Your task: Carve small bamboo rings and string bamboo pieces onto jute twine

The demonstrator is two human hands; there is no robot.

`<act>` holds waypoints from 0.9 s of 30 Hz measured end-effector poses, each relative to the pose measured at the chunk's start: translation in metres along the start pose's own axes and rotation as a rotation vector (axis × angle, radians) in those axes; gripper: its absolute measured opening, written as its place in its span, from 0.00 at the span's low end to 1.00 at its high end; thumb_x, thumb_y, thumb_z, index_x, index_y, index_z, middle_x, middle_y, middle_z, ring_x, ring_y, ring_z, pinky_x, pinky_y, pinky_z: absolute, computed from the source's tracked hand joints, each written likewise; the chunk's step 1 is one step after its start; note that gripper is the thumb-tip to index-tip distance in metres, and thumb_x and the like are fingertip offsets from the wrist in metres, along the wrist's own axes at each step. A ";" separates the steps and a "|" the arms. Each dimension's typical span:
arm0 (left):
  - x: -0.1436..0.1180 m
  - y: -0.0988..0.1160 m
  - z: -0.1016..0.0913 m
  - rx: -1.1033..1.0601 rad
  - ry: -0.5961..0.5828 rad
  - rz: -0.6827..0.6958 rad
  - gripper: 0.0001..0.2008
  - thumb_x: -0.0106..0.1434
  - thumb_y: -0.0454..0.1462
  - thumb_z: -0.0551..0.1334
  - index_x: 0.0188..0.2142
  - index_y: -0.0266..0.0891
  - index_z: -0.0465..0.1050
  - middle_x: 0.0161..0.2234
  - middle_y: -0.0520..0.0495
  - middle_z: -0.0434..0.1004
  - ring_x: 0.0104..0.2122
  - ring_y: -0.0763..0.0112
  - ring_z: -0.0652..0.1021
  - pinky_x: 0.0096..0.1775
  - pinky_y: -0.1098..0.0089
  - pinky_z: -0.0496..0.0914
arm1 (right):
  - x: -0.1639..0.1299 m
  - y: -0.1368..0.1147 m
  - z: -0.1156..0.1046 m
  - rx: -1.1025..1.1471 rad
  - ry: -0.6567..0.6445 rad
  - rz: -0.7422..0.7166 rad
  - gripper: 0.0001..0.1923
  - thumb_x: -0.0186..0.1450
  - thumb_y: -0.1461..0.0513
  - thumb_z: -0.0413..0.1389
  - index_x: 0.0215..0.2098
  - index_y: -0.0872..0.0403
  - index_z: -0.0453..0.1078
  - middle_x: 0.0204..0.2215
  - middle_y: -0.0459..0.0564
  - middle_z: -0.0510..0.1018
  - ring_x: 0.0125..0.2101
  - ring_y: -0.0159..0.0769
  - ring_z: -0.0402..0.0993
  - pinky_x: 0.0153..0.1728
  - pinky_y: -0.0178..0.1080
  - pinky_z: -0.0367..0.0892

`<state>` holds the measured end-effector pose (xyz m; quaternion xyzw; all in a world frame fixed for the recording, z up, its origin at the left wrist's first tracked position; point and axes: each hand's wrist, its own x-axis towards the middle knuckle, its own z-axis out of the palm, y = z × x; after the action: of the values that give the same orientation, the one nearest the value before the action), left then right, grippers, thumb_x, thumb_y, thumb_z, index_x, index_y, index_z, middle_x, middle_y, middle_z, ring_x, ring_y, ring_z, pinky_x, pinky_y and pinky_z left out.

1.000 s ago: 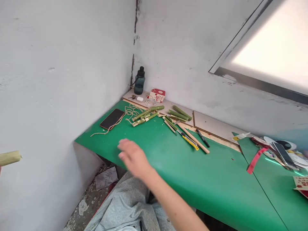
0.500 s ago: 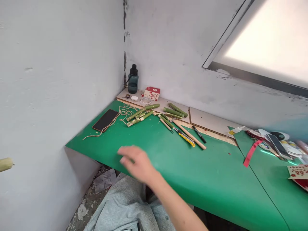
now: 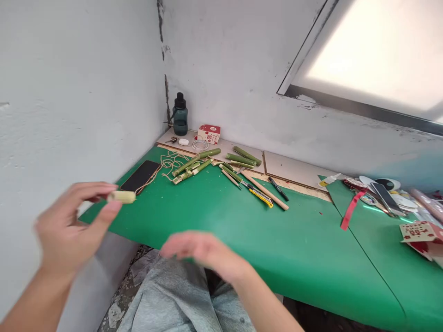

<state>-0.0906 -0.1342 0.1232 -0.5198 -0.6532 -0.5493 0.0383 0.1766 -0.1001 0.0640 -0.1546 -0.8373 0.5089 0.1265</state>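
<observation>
Between thumb and fingers, my left hand (image 3: 71, 226) pinches a short pale-green piece of bamboo (image 3: 122, 197), held up in front of the table's left corner. My right hand (image 3: 202, 251) hovers at the table's front edge above the lap; its fingers are blurred but stretched out, with nothing seen in them. Farther back lie green bamboo pieces (image 3: 199, 163), some tied with twine (image 3: 169, 162). Close to them are a yellow utility knife (image 3: 259, 196), a long wooden handle (image 3: 266, 189) and a black marker (image 3: 278, 189).
A phone (image 3: 141, 176) lies by the left wall, partly behind the bamboo piece. In the back corner stand a water bottle (image 3: 180, 115) and a red-and-white box (image 3: 209, 133). A red ribbon (image 3: 353, 210) and assorted items cover the table's right end. The green tabletop (image 3: 311, 249) reaches the wall.
My left hand has come into view from the left, bringing the bamboo piece rightward. My right hand has lowered slightly toward the front edge. The view has shifted a little to the right.
</observation>
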 end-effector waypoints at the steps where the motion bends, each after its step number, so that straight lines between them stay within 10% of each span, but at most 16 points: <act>1: 0.000 0.001 0.012 -0.026 -0.051 0.068 0.08 0.65 0.44 0.68 0.44 0.54 0.78 0.44 0.58 0.82 0.44 0.63 0.81 0.50 0.58 0.77 | -0.009 0.004 -0.018 0.280 0.170 0.013 0.30 0.76 0.40 0.40 0.62 0.41 0.72 0.60 0.49 0.81 0.57 0.43 0.80 0.54 0.45 0.78; 4: -0.008 0.001 0.070 -0.030 -0.384 0.204 0.06 0.70 0.42 0.65 0.44 0.46 0.76 0.43 0.53 0.82 0.43 0.65 0.82 0.48 0.62 0.76 | -0.023 0.029 -0.065 0.738 0.853 0.041 0.34 0.76 0.41 0.33 0.67 0.41 0.66 0.69 0.51 0.72 0.66 0.43 0.73 0.65 0.57 0.69; 6: -0.015 0.001 0.116 0.073 -0.578 0.232 0.07 0.72 0.43 0.61 0.42 0.44 0.76 0.44 0.50 0.83 0.48 0.60 0.81 0.50 0.60 0.75 | -0.026 0.046 -0.085 0.872 1.045 0.049 0.31 0.76 0.44 0.34 0.68 0.40 0.63 0.74 0.47 0.63 0.72 0.40 0.64 0.69 0.59 0.62; 10: -0.020 0.001 0.178 0.203 -0.818 0.213 0.10 0.73 0.43 0.58 0.43 0.43 0.77 0.50 0.45 0.82 0.51 0.54 0.80 0.52 0.55 0.74 | -0.028 0.068 -0.100 1.042 1.081 0.055 0.32 0.75 0.44 0.33 0.70 0.41 0.60 0.77 0.47 0.54 0.73 0.38 0.61 0.71 0.59 0.59; 18: -0.034 0.039 0.183 0.114 -0.761 0.162 0.29 0.71 0.50 0.63 0.66 0.40 0.68 0.69 0.34 0.66 0.69 0.40 0.66 0.67 0.41 0.63 | -0.012 0.085 -0.113 0.695 1.249 0.233 0.37 0.75 0.45 0.26 0.76 0.45 0.52 0.76 0.54 0.57 0.71 0.39 0.64 0.70 0.62 0.58; 23: -0.032 0.112 0.241 -0.534 -0.763 0.321 0.39 0.73 0.64 0.39 0.76 0.55 0.51 0.78 0.52 0.45 0.78 0.59 0.47 0.75 0.52 0.49 | 0.001 0.021 -0.135 0.235 1.095 0.171 0.46 0.74 0.45 0.16 0.68 0.50 0.67 0.68 0.55 0.72 0.68 0.32 0.68 0.59 0.52 0.76; 27: 0.014 0.147 0.267 -0.545 -0.817 -0.178 0.44 0.72 0.65 0.35 0.77 0.46 0.50 0.77 0.41 0.49 0.77 0.48 0.48 0.73 0.40 0.50 | -0.005 -0.048 -0.152 0.194 1.187 -0.137 0.39 0.73 0.40 0.17 0.76 0.29 0.47 0.74 0.36 0.61 0.75 0.35 0.52 0.69 0.62 0.58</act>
<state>0.1480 0.0563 0.1260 -0.6259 -0.4893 -0.4526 -0.4048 0.2315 0.0009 0.1751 -0.3455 -0.5815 0.4005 0.6182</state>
